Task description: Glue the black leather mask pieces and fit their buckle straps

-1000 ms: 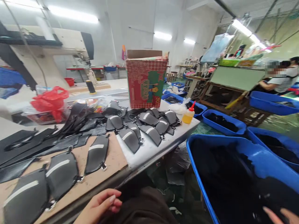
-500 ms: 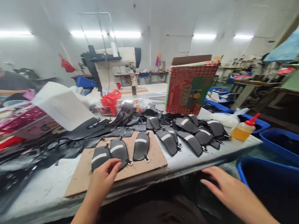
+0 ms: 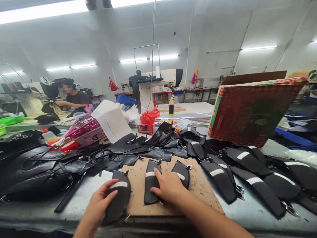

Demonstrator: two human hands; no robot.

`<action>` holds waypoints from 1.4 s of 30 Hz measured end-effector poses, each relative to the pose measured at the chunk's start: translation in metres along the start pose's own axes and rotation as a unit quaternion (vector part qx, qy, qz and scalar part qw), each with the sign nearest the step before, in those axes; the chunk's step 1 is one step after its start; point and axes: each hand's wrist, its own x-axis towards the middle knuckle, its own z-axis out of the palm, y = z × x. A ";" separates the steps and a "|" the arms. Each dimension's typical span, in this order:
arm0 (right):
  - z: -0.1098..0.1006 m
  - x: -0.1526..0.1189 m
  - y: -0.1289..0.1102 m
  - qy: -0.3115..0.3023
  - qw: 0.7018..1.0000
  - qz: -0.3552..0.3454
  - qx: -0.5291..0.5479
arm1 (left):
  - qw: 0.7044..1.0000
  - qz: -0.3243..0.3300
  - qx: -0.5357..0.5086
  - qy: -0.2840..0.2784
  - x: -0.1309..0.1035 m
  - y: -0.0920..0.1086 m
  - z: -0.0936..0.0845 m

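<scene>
My left hand [image 3: 102, 200] lies at the left edge of a curved black leather panel [image 3: 121, 195] with a white strip. Its thumb and forefinger rest apart on the panel, which overhangs the cardboard sheet [image 3: 138, 211]. On the middle black panel [image 3: 150, 185], my right hand [image 3: 172, 187] rests with forefinger stretched out and thumb spread. A third panel [image 3: 184, 170] lies just beyond that hand, partly covered by it. Small metal rings show at the panels' upper corners. The undersides of both hands are hidden.
More black panels [image 3: 255, 180] with metal clasps lie on the right. Black leather parts [image 3: 61, 168] are heaped on the left. Behind stand a red-green box [image 3: 247, 112], a pink basket [image 3: 84, 127] and a sewing machine [image 3: 148, 89]. A co-worker [image 3: 74, 97] sits at far left.
The view has turned left. My right hand has come from beyond the table edge onto the middle panel. The left panel now lies farther from the middle one, with my left hand at it.
</scene>
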 end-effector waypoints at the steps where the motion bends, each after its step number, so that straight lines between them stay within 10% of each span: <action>1: 0.003 -0.001 -0.001 -0.004 1.000 0.004 0.011 | 0.999 -0.018 -0.028 0.013 0.003 -0.003 -0.019; 5: 0.006 -0.007 -0.007 0.005 0.997 -0.030 0.073 | 0.997 -0.037 0.000 0.067 0.023 -0.018 -0.085; 8: 0.006 -0.013 -0.009 0.015 0.997 -0.041 0.070 | 0.960 0.000 0.231 0.157 0.033 -0.024 -0.097; 12: 0.007 -0.026 -0.004 0.019 1.000 0.018 0.010 | 0.857 0.192 0.420 0.230 0.016 -0.019 -0.038; 15: 0.010 -0.037 0.002 0.010 1.000 0.003 -0.018 | 0.885 0.319 0.336 0.055 -0.005 -0.011 0.033; 18: 0.015 -0.050 0.012 0.029 0.999 -0.012 -0.035 | 0.885 0.300 0.345 -0.084 -0.011 -0.006 0.074; 27: 0.027 -0.099 0.078 0.253 0.962 -0.019 -0.106 | 0.891 0.334 0.301 -0.066 0.028 0.003 0.008; 33: 0.024 -0.109 0.102 0.247 0.955 -0.064 -0.149 | 0.903 0.211 0.364 -0.085 0.062 0.010 -0.032; 37: 0.016 -0.107 0.106 0.248 0.950 -0.123 -0.147 | 0.888 0.203 0.403 -0.092 0.092 0.048 -0.019; 42: 0.024 -0.100 0.106 0.296 0.930 -0.137 -0.168 | 0.858 0.206 0.460 -0.100 0.161 0.080 0.042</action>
